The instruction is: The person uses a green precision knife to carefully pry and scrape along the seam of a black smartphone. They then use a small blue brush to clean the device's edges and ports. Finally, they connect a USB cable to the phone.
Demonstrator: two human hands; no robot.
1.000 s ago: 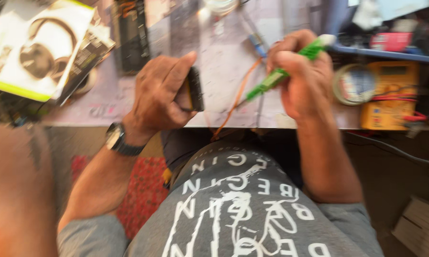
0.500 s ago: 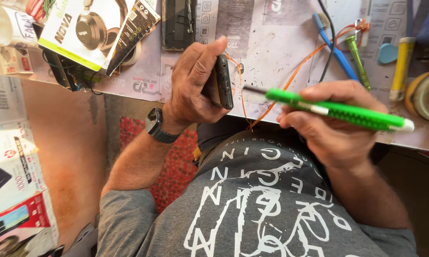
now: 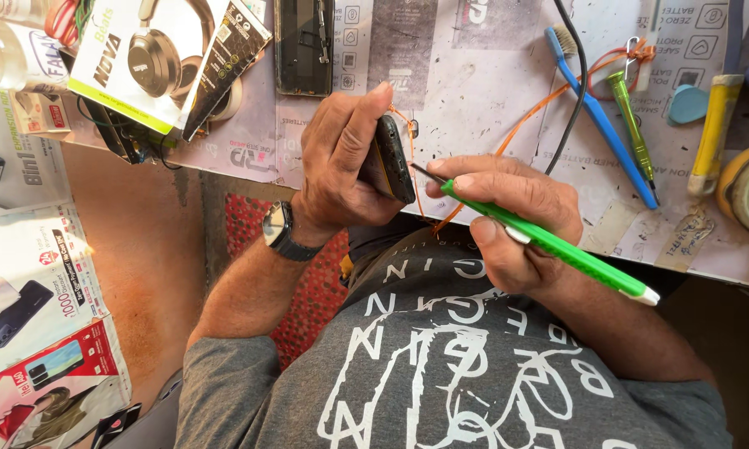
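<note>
My left hand (image 3: 341, 170) is closed around a dark phone (image 3: 394, 158), held on edge. My right hand (image 3: 512, 220) grips a green tool (image 3: 557, 248), its metal tip touching the phone's edge.

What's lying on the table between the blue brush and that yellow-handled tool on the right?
In the head view, a green screwdriver tied to an orange cord lies beside the blue brush, and a light blue pick sits next to the yellow-handled tool.

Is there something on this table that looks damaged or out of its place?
Yes. A phone lies opened at the table's far edge, its inside parts exposed. The headphone box sits tilted, overhanging the near edge.
</note>
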